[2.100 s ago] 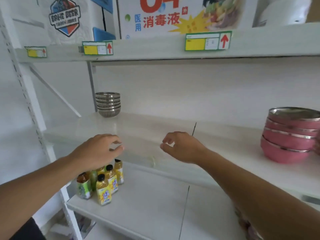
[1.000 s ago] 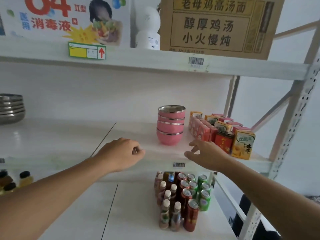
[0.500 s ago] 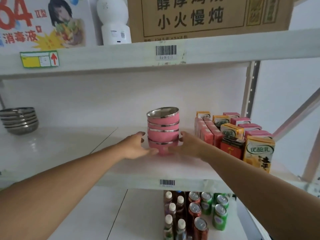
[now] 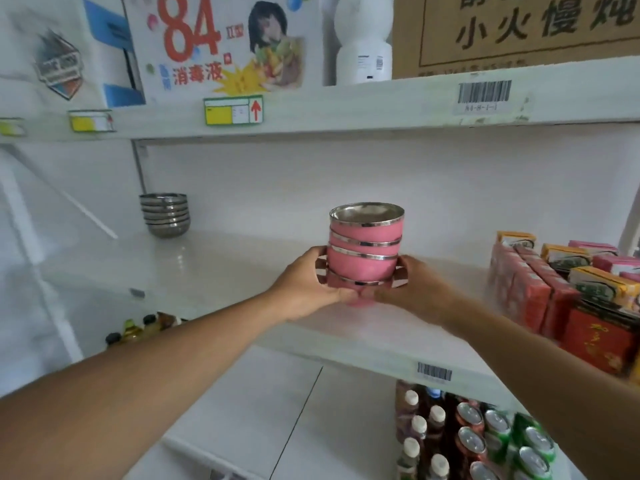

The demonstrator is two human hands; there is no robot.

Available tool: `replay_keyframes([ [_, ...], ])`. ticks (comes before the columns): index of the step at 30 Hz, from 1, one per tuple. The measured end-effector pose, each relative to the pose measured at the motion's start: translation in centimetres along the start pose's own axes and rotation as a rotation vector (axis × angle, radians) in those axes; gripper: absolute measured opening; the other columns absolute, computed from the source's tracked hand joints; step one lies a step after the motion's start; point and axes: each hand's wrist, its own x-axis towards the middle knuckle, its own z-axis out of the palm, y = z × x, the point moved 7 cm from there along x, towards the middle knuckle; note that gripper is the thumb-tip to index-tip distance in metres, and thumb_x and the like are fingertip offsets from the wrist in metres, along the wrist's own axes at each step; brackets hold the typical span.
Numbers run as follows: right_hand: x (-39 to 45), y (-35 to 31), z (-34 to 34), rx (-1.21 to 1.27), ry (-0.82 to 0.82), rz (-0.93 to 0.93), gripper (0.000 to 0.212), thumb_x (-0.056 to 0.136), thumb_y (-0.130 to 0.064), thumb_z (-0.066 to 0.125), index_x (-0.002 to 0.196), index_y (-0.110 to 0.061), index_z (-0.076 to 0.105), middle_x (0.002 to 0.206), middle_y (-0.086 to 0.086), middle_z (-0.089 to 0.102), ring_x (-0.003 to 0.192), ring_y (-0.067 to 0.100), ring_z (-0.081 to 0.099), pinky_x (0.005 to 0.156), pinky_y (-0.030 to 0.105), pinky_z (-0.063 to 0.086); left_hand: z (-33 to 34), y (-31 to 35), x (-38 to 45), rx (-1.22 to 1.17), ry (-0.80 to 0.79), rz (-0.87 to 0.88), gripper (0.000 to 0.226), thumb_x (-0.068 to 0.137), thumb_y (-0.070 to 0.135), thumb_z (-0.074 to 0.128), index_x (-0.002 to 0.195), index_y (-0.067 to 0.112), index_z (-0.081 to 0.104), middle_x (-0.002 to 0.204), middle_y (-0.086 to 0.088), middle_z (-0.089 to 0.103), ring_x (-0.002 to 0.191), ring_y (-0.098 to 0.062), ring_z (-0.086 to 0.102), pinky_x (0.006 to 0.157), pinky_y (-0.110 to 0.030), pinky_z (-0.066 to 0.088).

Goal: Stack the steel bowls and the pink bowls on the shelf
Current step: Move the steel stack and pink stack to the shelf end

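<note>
A stack of pink bowls (image 4: 365,244) with steel rims is held above the middle shelf (image 4: 214,268), near the centre of the view. My left hand (image 4: 306,284) grips the stack's lower left side and my right hand (image 4: 412,289) grips its lower right side, fingers meeting under the bottom bowl. A stack of several steel bowls (image 4: 165,214) stands at the back left of the same shelf, well apart from my hands.
Red and pink drink cartons (image 4: 568,285) fill the shelf's right end. Bottles and cans (image 4: 474,434) stand on the shelf below, with more bottles (image 4: 145,325) at lower left. Boxes and a white bottle (image 4: 363,39) sit on the top shelf.
Both hands have closed around the pink bowl stack and lifted it off the shelf, carrying it leftward away from the cartons. The view has swung left, so the steel bowls show further in.
</note>
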Motion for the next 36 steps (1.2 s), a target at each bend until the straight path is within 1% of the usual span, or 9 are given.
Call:
replay_keyframes([
  [2,0.7,-2.5,3.1,-0.011,-0.028,-0.037,0.097,0.049,-0.080,0.092,0.128,-0.028,0.067,0.117,-0.009,0.075,0.109,0.012,0.071,0.097,0.041,0.060,-3.9,-1.8,-1.8,-0.002,0.034,-0.018,0.104,0.052,0.060,0.105,0.142,0.033,0.059,0.125,0.018,0.075,0.104,0.001,0.078,0.095,-0.028,0.065],
  [5,1.9,-6.4,8.5,0.008,-0.075,-0.077,0.079,0.061,-0.068,0.096,0.125,-0.032,0.069,0.115,-0.013,0.076,0.106,0.007,0.071,0.096,0.038,0.060,-9.9,-4.6,-5.0,-0.012,0.098,-0.057,0.116,0.042,0.069,0.105,0.143,0.030,0.061,0.125,0.013,0.077,0.104,-0.006,0.081,0.094,-0.034,0.066],
  [10,3.8,-13.6,18.3,0.059,-0.172,-0.151,0.071,0.070,-0.058,0.098,0.128,-0.031,0.068,0.117,-0.012,0.076,0.107,0.007,0.072,0.094,0.037,0.062,-20.3,-10.1,-10.1,-0.026,0.198,-0.103,0.109,0.051,0.045,0.106,0.147,0.021,0.060,0.130,0.001,0.077,0.110,-0.015,0.081,0.102,-0.047,0.065],
  [14,5.1,-18.3,24.7,0.083,-0.241,-0.205,0.069,0.074,-0.053,0.097,0.132,-0.029,0.068,0.121,-0.008,0.077,0.105,0.009,0.075,0.093,0.036,0.064,-26.9,-13.7,-13.1,0.025,0.234,-0.127,0.101,0.053,0.048,0.104,0.142,0.030,0.061,0.125,0.007,0.078,0.105,-0.009,0.082,0.101,-0.044,0.066],
  [17,6.0,-20.5,28.4,0.093,-0.274,-0.221,0.067,0.078,-0.048,0.096,0.134,-0.026,0.068,0.122,-0.006,0.077,0.107,0.012,0.075,0.095,0.039,0.064,-30.5,-15.8,-14.5,0.095,0.238,-0.133,0.101,0.056,0.055,0.104,0.145,0.035,0.059,0.127,0.014,0.076,0.109,-0.004,0.078,0.104,-0.040,0.064],
  [23,9.5,-21.1,30.8,0.083,-0.297,-0.212,0.068,0.081,-0.044,0.095,0.139,-0.024,0.065,0.122,-0.006,0.077,0.108,0.012,0.076,0.098,0.039,0.064,-33.3,-17.8,-12.8,0.114,0.198,-0.137,0.102,0.057,0.057,0.101,0.147,0.036,0.057,0.129,0.017,0.072,0.109,-0.004,0.078,0.105,-0.040,0.063],
  [28,14.0,-19.8,29.8,0.069,-0.295,-0.211,0.069,0.078,-0.046,0.096,0.137,-0.027,0.064,0.122,-0.009,0.075,0.107,0.009,0.075,0.092,0.030,0.063,-33.0,-18.7,-7.9,0.131,0.185,-0.126,0.107,0.056,0.061,0.100,0.150,0.035,0.056,0.132,0.016,0.072,0.117,-0.007,0.074,0.108,-0.043,0.061],
  [32,18.5,-18.1,28.7,0.048,-0.303,-0.208,0.069,0.079,-0.049,0.095,0.137,-0.026,0.065,0.123,-0.007,0.076,0.110,0.013,0.074,0.099,0.041,0.063,-32.2,-19.7,-3.1,0.130,0.167,-0.136,0.107,0.058,0.055,0.101,0.152,0.031,0.056,0.136,0.013,0.072,0.119,-0.007,0.074,0.108,-0.042,0.061],
  [36,22.6,-16.2,28.8,0.050,-0.319,-0.195,0.071,0.078,-0.049,0.095,0.136,-0.025,0.064,0.124,-0.004,0.076,0.110,0.016,0.074,0.101,0.045,0.062,-31.9,-21.6,1.0,0.125,0.139,-0.160,0.088,0.073,0.036,0.104,0.147,0.035,0.056,0.136,0.010,0.072,0.111,-0.002,0.077,0.106,-0.035,0.062],
])
